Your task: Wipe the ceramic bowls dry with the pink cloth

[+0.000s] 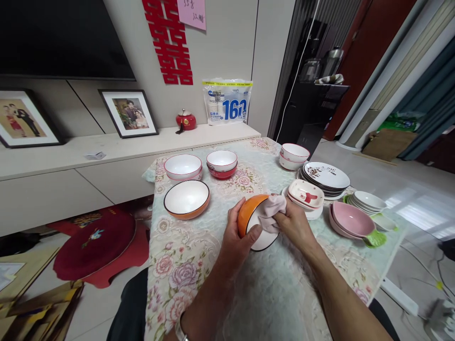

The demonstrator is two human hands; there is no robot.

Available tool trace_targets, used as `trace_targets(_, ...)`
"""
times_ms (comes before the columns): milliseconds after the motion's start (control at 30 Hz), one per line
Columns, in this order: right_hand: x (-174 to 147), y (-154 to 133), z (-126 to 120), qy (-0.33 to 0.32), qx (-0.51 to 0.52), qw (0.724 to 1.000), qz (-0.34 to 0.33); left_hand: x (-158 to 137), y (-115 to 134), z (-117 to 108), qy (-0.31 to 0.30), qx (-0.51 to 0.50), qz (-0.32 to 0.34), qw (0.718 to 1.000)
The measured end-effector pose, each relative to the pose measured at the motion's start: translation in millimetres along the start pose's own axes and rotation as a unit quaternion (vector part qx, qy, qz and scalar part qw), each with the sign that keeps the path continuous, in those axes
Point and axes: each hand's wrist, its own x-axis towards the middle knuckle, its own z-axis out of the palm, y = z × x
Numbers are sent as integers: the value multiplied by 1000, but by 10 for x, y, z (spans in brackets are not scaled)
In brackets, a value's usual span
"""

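An orange bowl (246,214) with a white inside and dark rim is tilted on its side above the table. My left hand (239,232) grips its left edge, thumb over the rim. Bunched in my right hand (293,222) is a pale pink cloth (272,210), pressed against the bowl's rim and inside; some of those fingers are hidden. To the left, a second orange bowl (187,201) stands upright on the flowered tablecloth (185,279). Behind it are white bowls with red rims (183,166) and a white bowl stacked on a red one (222,166).
On the right stand stacked plates (327,175), small square dishes (306,193), pink bowls (353,219), small white bowls (369,201) and more red-rimmed bowls (295,154). Behind the table, a low cabinet (142,147) holds a red pot (186,121). A red stool (95,246) is at left.
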Motion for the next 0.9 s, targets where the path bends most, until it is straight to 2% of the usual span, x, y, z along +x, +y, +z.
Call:
trace_targets(67, -38, -40, -25, 50, -79, 991, -95, 2, 12, -18, -22, -6, -20, 1000)
trace_targets(200, -118, -171, -61, 98, -211, 931, -282, 5, -13, -68, -37, 27, -19, 999)
trace_targets(300, -150, -278, -74, 99, -240, 899, -352, -9, -46, -75, -54, 44, 6, 998)
trace_targets(400, -143, -317, -78, 82, -219, 896, -378, -26, -59, -31, -64, 54, 23, 996)
trace_targets(467, -119, -286, -76, 72, -190, 911, -360, -29, -51, 10, -58, 53, 26, 997)
trace_targets(567, -69, -172, -61, 64, -142, 944, -291, -21, -25, 47, -36, 57, 37, 997)
trace_targets(733, 11, 33, -1, 31, -13, 995, -98, -12, 14, 20, -19, 23, 19, 999)
trace_targets(800, 31, 51, 25, -5, 48, 999, -23, -13, 28, 18, 8, -18, 12, 1000)
trace_targets(900, 37, -19, 53, -67, 122, 988, 61, -19, 59, 38, 54, -82, -14, 995)
